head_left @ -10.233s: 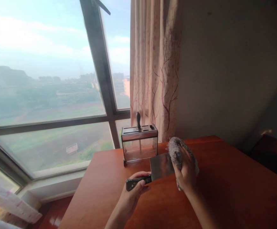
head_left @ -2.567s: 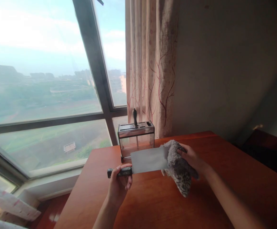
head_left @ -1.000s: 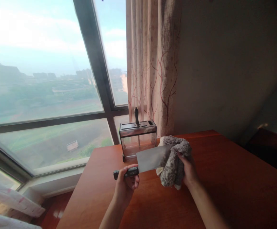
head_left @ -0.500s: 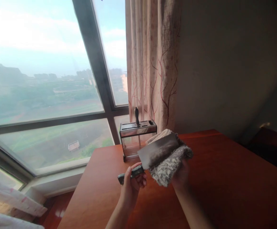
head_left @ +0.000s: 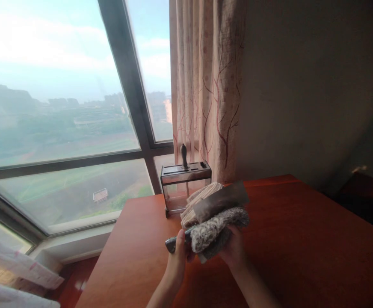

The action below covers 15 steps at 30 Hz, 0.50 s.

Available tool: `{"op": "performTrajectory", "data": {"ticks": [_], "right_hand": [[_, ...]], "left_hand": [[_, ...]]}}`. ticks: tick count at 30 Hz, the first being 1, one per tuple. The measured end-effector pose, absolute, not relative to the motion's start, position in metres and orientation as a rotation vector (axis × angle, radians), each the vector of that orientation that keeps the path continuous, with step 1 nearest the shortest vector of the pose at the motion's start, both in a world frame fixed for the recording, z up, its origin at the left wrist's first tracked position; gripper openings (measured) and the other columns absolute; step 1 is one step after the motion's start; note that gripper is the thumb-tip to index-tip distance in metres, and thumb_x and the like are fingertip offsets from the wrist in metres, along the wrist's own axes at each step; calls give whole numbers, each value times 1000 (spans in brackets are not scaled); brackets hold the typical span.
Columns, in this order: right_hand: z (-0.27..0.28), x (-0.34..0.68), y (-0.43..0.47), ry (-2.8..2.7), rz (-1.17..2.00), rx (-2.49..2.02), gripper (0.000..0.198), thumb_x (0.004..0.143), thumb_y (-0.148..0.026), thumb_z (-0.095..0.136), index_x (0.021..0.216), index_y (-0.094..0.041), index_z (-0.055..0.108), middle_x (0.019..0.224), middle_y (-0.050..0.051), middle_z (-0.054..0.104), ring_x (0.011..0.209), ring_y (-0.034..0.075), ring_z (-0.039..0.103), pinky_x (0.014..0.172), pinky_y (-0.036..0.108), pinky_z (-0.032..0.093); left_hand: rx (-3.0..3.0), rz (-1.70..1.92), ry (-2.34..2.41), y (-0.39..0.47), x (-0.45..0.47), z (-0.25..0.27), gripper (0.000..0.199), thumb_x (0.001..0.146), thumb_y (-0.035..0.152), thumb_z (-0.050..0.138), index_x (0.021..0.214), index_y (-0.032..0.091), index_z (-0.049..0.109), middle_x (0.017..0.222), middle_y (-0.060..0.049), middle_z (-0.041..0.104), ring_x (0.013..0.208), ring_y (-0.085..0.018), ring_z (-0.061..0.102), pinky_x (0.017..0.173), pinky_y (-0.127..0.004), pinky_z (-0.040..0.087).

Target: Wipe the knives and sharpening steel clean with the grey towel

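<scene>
- While the person's left hand (head_left: 179,253) is gripping the dark handle (head_left: 171,244) of a cleaver (head_left: 217,204), its thumb is lying along the top, likely steadying the tool and keeping the fingers clear of the blade (head_left: 238,195).
- From the near right, the right hand (head_left: 233,247) is clutching a fluffy grey cloth (head_left: 218,227) from below; fabric is hiding most of its fingers, probably sparing the palm from bare steel.
- Pale ribbed folds (head_left: 198,202) are showing on the blade's far side and shaggy grey ones on its near side, seemingly cradling the metal between them.
- Cleaver and cloth are hovering over the tabletop (head_left: 295,239), apparently giving both hands room.
- Just beyond, a clear-sided knife holder (head_left: 186,176) is standing upright near the window (head_left: 61,128) and curtain (head_left: 205,85), presumably out of the hands' way; a dark-handled rod (head_left: 183,156) is rising from its top, likely lodged for easy grasping.
</scene>
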State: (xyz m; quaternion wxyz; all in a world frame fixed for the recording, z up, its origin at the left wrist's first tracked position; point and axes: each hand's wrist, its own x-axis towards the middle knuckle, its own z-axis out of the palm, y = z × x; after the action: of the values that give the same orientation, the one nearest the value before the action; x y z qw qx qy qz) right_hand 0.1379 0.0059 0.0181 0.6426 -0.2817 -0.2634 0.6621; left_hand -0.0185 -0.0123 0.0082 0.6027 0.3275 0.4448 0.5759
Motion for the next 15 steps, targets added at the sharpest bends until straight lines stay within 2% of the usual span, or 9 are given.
{"op": "performTrajectory", "data": {"ticks": [6,11,15], "right_hand": [[15,130,6,-470,1685,-589,22,70,-37,68,89,-26,69,96,0,74,106,27,63,97,45,47],[15,149,17,-442,1561,-622,21,68,-35,69,89,-29,70,95,-3,75,106,28,63,97,46,48],[21,173,22,-373,1421,-599,31,68,-36,67,99,-32,68,98,-3,75,108,27,62,100,48,45]], "left_hand": [[755,1391,1085,-14,-25,16,49,72,54,66,45,17,48,37,3,42,38,-8,35,39,-22,24],[863,1369,1015,-8,-33,25,49,79,53,59,49,14,58,42,-1,49,38,-9,38,40,-22,25],[969,1319,1003,-5,-38,26,45,79,50,61,53,13,61,39,0,48,37,-9,38,41,-22,27]]}}
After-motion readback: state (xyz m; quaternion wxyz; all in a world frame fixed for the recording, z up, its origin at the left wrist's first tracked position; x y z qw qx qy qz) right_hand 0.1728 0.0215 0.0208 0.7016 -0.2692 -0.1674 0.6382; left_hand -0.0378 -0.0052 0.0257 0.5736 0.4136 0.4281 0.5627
